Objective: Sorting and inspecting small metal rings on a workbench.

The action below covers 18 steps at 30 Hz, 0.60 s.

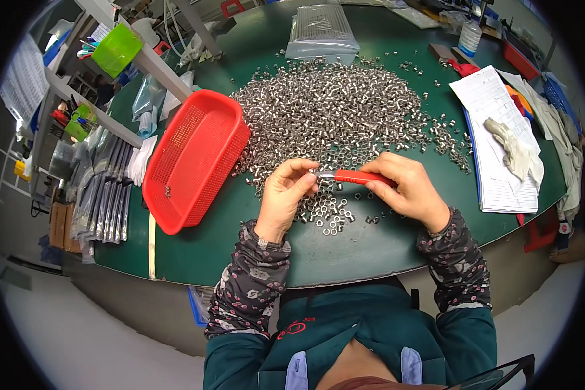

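Over the near edge of a heap of small silver metal rings [325,104], my two hands meet. My right hand [406,185] is closed round a red-handled tool [354,176] with a slim silver tip pointing left. My left hand [285,195] pinches a small metal ring [312,171] between thumb and fingers, and the tool's tip reaches it. The fingers partly hide the ring, so I cannot tell whether the tip is inside it or only against it. Looser rings [333,218] lie flat on the green table [370,253] below my hands.
Left of the heap, a red plastic basket [239,146] stands tilted, a few small parts inside. Bagged parts [322,29] lie at the far side. On the right are a clipboard with papers [494,97], a white glove [515,148] and a clear bottle [469,38].
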Tool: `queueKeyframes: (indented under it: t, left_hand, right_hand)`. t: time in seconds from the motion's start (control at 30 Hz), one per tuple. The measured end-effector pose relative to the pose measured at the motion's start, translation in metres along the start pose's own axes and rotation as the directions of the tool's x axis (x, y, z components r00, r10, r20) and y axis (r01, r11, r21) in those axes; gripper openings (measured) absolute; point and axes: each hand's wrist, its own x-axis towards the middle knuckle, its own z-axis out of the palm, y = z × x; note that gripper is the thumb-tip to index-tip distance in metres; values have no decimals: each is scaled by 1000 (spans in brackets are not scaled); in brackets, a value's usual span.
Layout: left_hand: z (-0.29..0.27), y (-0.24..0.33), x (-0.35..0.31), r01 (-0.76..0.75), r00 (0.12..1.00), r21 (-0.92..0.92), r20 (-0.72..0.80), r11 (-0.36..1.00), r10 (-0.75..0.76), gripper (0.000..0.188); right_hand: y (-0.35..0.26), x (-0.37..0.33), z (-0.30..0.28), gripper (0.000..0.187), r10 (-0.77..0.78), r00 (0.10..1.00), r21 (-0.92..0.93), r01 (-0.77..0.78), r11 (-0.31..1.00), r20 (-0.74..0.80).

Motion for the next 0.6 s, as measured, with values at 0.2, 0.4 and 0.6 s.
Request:
queueKeyframes:
  t: [0.2, 0.4, 0.6]
  left_hand:
    - [-5, 5, 0, 17, 998, 53, 62, 998, -20, 19]
    - [-4, 7, 1, 88, 995, 55, 42, 995, -90, 17]
    - [-8, 4, 1, 93, 995, -203, 63, 975, -81, 18]
  right_hand:
    - [-3, 4, -3, 22, -122, 991, -119, 116, 986, -48]
    - [0, 4, 2, 29, -181, 980, -150, 167, 975, -82]
    - [3, 2, 1, 27, -114, 987, -12, 113, 994, -118]
